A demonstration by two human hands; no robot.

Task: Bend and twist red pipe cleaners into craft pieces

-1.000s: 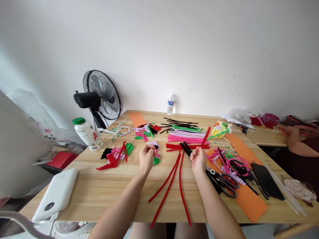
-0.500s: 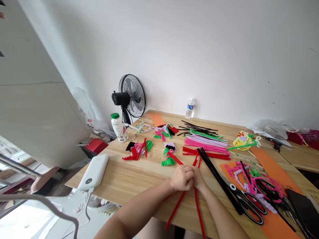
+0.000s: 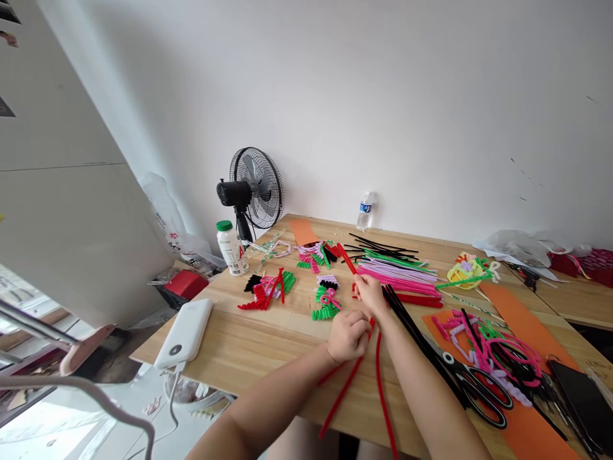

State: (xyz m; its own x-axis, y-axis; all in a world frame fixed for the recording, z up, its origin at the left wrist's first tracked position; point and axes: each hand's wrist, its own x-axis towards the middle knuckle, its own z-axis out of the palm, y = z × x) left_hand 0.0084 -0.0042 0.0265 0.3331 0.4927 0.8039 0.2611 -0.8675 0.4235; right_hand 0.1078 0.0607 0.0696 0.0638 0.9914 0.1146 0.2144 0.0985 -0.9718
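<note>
From my station I have the red pipe cleaner (image 3: 347, 259) in the right hand (image 3: 370, 292), its free end slanting over the middle of the table (image 3: 268, 332) toward the far left corner. Its long axis runs obliquely, from the hand up and leftward, and the visible length looks nearly straight. The right hand pinches it between bent fingers; that forearm enters over the near edge, right of centre, and angles inward to the left.

The left hand (image 3: 348, 335) sits lower, closer to the near edge, knuckles up and fingers curled in. I can't tell from here whether it grips anything. Its forearm comes in low from the left, and the two hands are close together.

Three loose red pipe cleaners (image 3: 341, 401) spread from beside the hands toward the near edge: two slant down to the left, the third drops more steeply, bowing slightly. Right of the right forearm, black pipe cleaners (image 3: 405, 322) lie diagonally, their lower ends by the scissors (image 3: 476, 390). Beyond the right hand, pink pipe cleaners (image 3: 397, 276) lie in a row roughly along the far edge's direction. Left of that hand sits a green crimped piece (image 3: 325, 312).
</note>
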